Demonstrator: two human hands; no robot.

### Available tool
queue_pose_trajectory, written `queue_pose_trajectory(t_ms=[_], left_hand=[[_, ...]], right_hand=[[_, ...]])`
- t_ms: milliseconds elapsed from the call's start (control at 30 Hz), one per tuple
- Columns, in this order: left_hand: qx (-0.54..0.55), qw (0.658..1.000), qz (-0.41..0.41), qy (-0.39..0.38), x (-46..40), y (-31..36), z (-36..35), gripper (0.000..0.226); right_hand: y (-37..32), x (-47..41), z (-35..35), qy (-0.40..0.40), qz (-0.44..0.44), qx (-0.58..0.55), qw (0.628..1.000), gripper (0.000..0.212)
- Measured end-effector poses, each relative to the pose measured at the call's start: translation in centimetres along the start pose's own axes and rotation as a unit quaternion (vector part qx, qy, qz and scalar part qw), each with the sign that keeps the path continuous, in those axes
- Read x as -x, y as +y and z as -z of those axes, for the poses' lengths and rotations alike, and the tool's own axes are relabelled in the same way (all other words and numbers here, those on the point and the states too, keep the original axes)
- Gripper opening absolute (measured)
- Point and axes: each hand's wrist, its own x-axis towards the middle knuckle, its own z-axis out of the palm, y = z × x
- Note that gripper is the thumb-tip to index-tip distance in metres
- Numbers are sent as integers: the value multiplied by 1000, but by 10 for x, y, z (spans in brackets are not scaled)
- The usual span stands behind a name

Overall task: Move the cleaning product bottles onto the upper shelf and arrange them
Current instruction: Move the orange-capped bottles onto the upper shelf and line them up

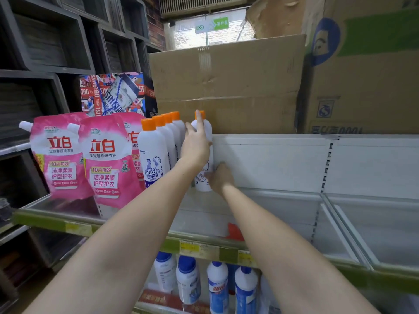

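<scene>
A white bottle with an orange cap (206, 132) stands upright at the back of the upper shelf (260, 214). My left hand (196, 143) wraps its upper body, one finger reaching up to the cap. My right hand (221, 177) grips its lower part from the right. Just to its left runs a row of several matching orange-capped bottles (154, 152), front to back. On the lower shelf stand several white bottles with blue caps (217, 284).
Pink detergent pouches (106, 162) fill the shelf's left end, with a colourful gift box (113, 94) behind them. Large cardboard boxes (226, 87) sit on top behind the shelf's white back panel. A white divider (340, 227) splits the shelf on the right. Dark cubbies line the left wall.
</scene>
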Motion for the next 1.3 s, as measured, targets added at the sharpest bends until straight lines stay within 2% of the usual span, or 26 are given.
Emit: queue_pose_trajectory(t_ms=[167,233,333,533,767,867,967,1067,1133,1200,1300], left_hand=[[4,1000,10,-17,44,6,-1,40],[20,998,11,-50,60,15,-6,27],[46,994,6,-98,77,38,-21,26],[166,966,-49,-194,106,125,-64,19],[269,909,-172,-270,156,270,-90,17],[316,877,-210,-296,184,337,-94,15],[359,840,-230,-335,220,392,-96,12],[353,819,-265,-367,257,429,-106,15],[314,819,-294,-380,278,445,-122,17],[251,827,-334,-375,298,456,-142,16],[168,824,-359,-405,340,460,-183,17]], right_hand=[[16,22,21,-5,-7,61,998,21],[23,32,38,9,-8,100,995,21],[34,54,76,50,-20,122,991,31],[85,108,192,160,-53,108,980,15],[162,194,341,309,-145,118,932,25],[179,247,387,355,-182,134,907,17],[203,293,416,364,-220,157,892,6],[237,329,430,349,-253,155,889,24],[266,347,435,345,-268,148,888,31],[301,355,440,336,-291,137,885,32],[351,358,442,306,-314,113,892,21]])
